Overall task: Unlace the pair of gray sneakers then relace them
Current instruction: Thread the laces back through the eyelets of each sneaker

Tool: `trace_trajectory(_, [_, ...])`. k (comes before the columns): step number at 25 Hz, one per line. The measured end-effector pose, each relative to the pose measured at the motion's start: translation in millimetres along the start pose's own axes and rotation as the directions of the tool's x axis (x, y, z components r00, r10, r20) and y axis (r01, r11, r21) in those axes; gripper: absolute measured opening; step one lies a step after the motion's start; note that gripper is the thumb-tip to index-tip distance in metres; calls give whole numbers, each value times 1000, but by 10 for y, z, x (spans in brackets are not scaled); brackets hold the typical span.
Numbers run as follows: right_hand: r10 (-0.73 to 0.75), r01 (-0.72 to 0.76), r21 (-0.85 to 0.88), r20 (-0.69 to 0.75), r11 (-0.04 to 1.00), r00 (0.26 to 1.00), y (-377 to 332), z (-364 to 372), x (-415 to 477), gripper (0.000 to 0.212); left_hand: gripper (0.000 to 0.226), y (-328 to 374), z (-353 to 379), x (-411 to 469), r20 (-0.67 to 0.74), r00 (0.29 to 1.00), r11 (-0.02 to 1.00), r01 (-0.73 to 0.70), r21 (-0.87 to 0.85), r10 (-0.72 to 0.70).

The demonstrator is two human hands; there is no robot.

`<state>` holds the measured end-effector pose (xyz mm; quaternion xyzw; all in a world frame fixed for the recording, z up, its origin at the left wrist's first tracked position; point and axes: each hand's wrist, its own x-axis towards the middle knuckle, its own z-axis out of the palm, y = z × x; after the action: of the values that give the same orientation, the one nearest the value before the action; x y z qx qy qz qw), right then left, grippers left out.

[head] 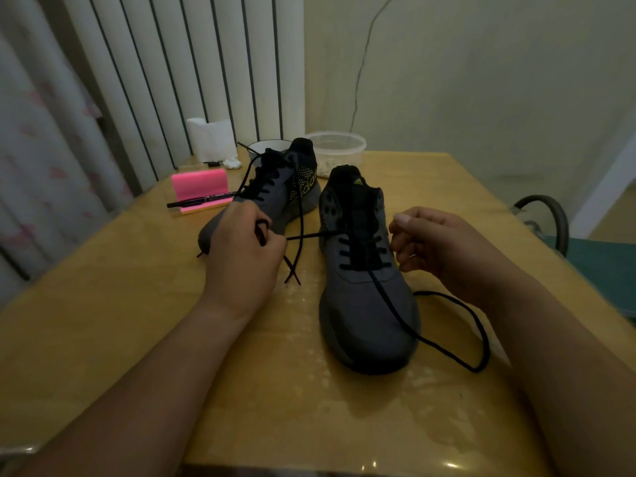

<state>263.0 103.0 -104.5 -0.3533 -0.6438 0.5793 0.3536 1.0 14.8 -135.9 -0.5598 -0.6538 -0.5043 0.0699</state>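
Observation:
Two gray sneakers with black laces stand on a yellow wooden table (pixel 137 304). The near sneaker (pixel 368 304) points its toe toward me. The far sneaker (pixel 275 191) lies behind it to the left, partly hidden by my left hand (pixel 241 256). That hand grips a black lace (pixel 306 236), which runs taut to the near sneaker's left eyelets. Loose lace tips cross just below that hand. My right hand (pixel 444 249) hovers beside the near sneaker's right eyelets, fingers curled, with no lace visible in them. The other lace end (pixel 478 325) loops over the toe and back under my right wrist.
A pink stand (pixel 201 185) with a black pen (pixel 199 202) across it sits at the back left. A white paper roll (pixel 211 139), a white bowl (pixel 265 146) and a clear plastic tub (pixel 339 146) line the far edge. A chair (pixel 550 215) stands at the right.

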Motion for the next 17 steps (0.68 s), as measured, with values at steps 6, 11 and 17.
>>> trace_trajectory(6, [-106,120,-232,72,965,992,-143,76,-153,47,43,-3,-12,-34,14,1000,993,24,117,-26])
trace_trajectory(11, [-126,223,-574,205,788,971,-303,304,-285,39,39,319,-35,-81,0,963,962,-271,18,271])
trace_trajectory(17, [-164,214,-271,196,938,967,-363,178,-251,18,57,581,76,-151,350,857,923,-326,-202,379])
